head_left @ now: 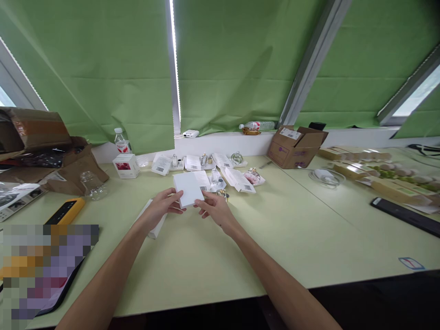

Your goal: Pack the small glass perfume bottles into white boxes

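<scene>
Packets (239,179) beyond right hand (216,208), room nearside

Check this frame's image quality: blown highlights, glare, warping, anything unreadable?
Head view: light strip between the green blinds looks blown out; head view: window frames splay outward, likely wide-angle distortion; head view: glints on the cartons at right; head view: mosaic blocks hide lower-left detail; head view: held white box shows no readable print.

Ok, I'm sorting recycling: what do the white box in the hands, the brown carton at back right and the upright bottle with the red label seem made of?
White box: probably paperboard, smooth and matte, given its flat faces and crisp edges.
Brown carton: likely corrugated cardboard, dull, with stiff open flaps.
Upright bottle: apparently glossy plastic, going by its translucent upper part; glass isn't ruled out.
</scene>
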Demonstrator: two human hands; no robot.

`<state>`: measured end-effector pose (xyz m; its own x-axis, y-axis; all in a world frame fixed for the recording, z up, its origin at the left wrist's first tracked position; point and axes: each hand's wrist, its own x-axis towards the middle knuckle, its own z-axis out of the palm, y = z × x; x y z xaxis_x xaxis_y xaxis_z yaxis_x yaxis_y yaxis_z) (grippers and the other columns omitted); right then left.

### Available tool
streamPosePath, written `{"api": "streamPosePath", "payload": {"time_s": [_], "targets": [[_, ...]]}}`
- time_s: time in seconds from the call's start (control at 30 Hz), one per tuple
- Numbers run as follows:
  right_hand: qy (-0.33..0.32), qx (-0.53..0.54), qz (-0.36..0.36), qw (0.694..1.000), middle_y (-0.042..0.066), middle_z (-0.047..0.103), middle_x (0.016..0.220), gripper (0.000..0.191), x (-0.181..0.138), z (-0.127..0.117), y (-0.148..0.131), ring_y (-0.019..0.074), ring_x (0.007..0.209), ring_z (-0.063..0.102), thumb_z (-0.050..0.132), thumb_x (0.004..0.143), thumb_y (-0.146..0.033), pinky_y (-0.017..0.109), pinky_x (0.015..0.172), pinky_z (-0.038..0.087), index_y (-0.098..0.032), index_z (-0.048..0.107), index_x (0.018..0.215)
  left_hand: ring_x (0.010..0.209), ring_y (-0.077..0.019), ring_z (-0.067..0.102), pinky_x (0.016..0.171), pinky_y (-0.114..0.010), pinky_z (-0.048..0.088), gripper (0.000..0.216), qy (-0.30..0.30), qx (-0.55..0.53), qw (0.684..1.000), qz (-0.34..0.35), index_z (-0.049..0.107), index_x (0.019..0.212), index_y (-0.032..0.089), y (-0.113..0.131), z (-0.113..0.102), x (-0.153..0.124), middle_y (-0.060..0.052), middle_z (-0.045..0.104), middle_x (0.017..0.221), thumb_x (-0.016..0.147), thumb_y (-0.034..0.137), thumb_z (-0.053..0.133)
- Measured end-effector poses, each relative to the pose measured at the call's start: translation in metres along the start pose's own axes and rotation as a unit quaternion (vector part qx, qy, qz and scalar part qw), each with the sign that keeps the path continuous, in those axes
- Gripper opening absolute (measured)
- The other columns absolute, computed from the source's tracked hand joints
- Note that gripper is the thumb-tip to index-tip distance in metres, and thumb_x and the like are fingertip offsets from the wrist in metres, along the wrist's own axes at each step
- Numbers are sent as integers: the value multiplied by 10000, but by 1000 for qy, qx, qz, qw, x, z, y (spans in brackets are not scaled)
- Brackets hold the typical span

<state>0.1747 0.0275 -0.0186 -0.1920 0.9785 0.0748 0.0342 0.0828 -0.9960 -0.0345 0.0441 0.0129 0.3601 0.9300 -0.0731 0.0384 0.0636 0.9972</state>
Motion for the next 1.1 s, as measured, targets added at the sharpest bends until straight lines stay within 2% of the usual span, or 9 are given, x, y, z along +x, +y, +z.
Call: {"api": "streamPosePath", "payload": {"time_s": [0.13, 0.27, 0.53, 0.7, 0.87, 1.1], "targets": [[8, -10, -6, 1000, 50, 674, 868, 443, 1, 0, 0, 118, 649, 601, 648, 792, -456, 245, 567, 538, -204, 654, 1156, 866, -249, 652, 769, -392, 517, 478, 19, 16, 1000, 12, 627, 1100, 177, 0, 3, 0, -121, 690, 992, 772, 523, 653], [11, -20, 1, 1000, 51, 659, 823, 374, 3, 0, 2, 135, 668, 612, 618, 801, -479, 245, 564, 546, -167, 698, 991, 961, -266, 626, 779, -383, 506, 503, 8, 29, 999, 27, 618, 1171, 220, 4, 7, -2, -102, 677, 1090, 763, 511, 664], [4, 14, 26, 1000, 50, 651, 811, 334, 3, 0, 2, 137, 662, 629, 619, 804, -467, 267, 590, 559, -161, 682, 925, 911, -246, 613, 712, -353, 516, 498, -19, 27, 999, 35, 633, 1154, 196, 7, 11, -5, -105, 660, 1045, 837, 567, 536], [-20, 38, 36, 998, 52, 636, 794, 347, 2, 1, -1, 141, 679, 628, 608, 818, -471, 270, 602, 559, -151, 690, 925, 899, -243, 611, 744, -357, 503, 503, -11, 19, 999, 31, 636, 1147, 190, 8, 11, -5, -99, 668, 990, 827, 569, 550], [-33, 46, 49, 997, 72, 642, 818, 381, 0, 3, -2, 146, 690, 621, 571, 848, -488, 274, 600, 558, -144, 701, 948, 1008, -258, 586, 839, -377, 488, 479, -21, -2, 999, 40, 607, 1198, 206, 8, 11, -7, -102, 646, 1111, 836, 519, 572], [-99, 48, 54, 992, 87, 667, 858, 422, -2, 5, -1, 180, 754, 651, 568, 852, -523, 302, 657, 560, -148, 709, 982, 1116, -282, 553, 927, -397, 432, 510, -97, -45, 994, 25, 524, 1303, 185, 4, 12, -8, -140, 582, 1255, 872, 454, 571]]}}
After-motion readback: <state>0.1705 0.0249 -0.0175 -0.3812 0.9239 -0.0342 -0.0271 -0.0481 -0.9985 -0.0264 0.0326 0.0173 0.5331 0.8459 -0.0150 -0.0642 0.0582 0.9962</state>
